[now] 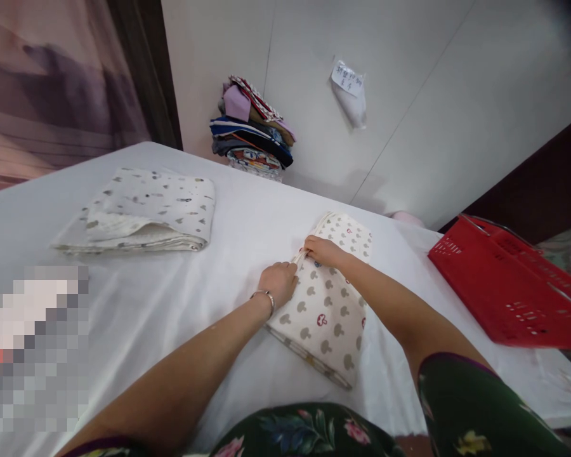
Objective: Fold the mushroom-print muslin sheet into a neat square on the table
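Note:
A folded cream cloth with a mushroom print [330, 304] lies on the white table [171, 304] in front of me. My left hand [278, 284], with a bracelet at the wrist, is closed on the cloth's left edge. My right hand [321, 249] pinches the same edge a little farther up, fingers pressed together. Both hands sit close to each other at the cloth's upper left side.
A second folded pale cloth with small grey marks [143, 209] lies at the far left of the table. A stack of colourful folded fabrics [252, 130] stands against the wall. A red plastic basket [514, 285] rests at the right. A blurred patch covers the lower left.

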`<control>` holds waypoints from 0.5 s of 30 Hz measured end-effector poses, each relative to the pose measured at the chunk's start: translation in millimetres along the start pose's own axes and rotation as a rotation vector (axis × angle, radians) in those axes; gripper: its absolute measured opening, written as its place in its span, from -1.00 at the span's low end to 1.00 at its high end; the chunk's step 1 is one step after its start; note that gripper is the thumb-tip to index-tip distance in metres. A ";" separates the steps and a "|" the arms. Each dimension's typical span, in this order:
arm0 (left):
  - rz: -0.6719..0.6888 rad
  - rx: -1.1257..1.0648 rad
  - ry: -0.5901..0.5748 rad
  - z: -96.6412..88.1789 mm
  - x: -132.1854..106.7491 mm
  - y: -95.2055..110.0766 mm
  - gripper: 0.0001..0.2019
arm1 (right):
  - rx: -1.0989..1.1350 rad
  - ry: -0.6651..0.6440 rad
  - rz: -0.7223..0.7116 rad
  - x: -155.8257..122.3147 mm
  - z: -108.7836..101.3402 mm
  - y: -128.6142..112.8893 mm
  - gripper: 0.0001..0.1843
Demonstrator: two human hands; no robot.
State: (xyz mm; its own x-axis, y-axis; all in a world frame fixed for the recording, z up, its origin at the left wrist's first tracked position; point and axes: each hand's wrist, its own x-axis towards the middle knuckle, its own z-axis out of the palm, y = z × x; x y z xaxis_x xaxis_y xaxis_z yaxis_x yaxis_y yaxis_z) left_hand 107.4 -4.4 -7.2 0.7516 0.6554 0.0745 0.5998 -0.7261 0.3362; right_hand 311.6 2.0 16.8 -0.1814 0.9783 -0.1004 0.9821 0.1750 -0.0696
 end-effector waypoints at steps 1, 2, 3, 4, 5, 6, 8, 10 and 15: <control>0.009 -0.003 0.012 0.2 0.0 -0.3 -0.81 | 0.004 0.011 -0.009 -1.5 0.4 0.4 -0.87; 0.017 -0.008 0.028 0.5 0.0 -0.7 -0.82 | 0.010 0.021 -0.023 -3.0 0.7 1.1 -0.87; 0.023 -0.014 0.045 0.8 0.1 -1.1 -0.82 | 0.018 0.030 -0.039 -4.5 0.9 1.8 -0.87; 0.026 -0.022 0.057 1.2 0.2 -1.7 -0.83 | 0.027 0.038 -0.053 -5.7 1.1 2.8 -0.87; 0.029 -0.032 0.064 1.7 0.4 -2.2 -0.83 | 0.037 0.041 -0.065 -6.7 1.3 3.8 -0.87; 0.030 -0.043 0.063 2.1 0.6 -2.6 -0.83 | 0.045 0.040 -0.072 -7.3 1.4 4.8 -0.87; 0.036 -0.056 0.056 3.1 1.1 -3.3 -0.84 | 0.053 0.036 -0.073 -7.7 1.8 6.6 -0.87; 0.047 -0.058 0.057 3.7 1.5 -3.5 -0.84 | 0.063 0.037 -0.075 -6.9 2.4 7.7 -0.85; 0.049 -0.046 0.061 3.6 1.9 -2.6 -0.85 | 0.098 0.036 -0.107 -3.2 4.6 7.6 -0.75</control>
State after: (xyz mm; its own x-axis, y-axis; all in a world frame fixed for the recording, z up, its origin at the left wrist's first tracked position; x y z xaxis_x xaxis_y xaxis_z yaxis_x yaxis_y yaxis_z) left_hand 108.3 -2.0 -11.3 0.7610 0.6315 0.1483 0.5482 -0.7483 0.3735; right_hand 319.4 -0.3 12.0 -0.2816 0.9581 -0.0520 0.9472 0.2689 -0.1743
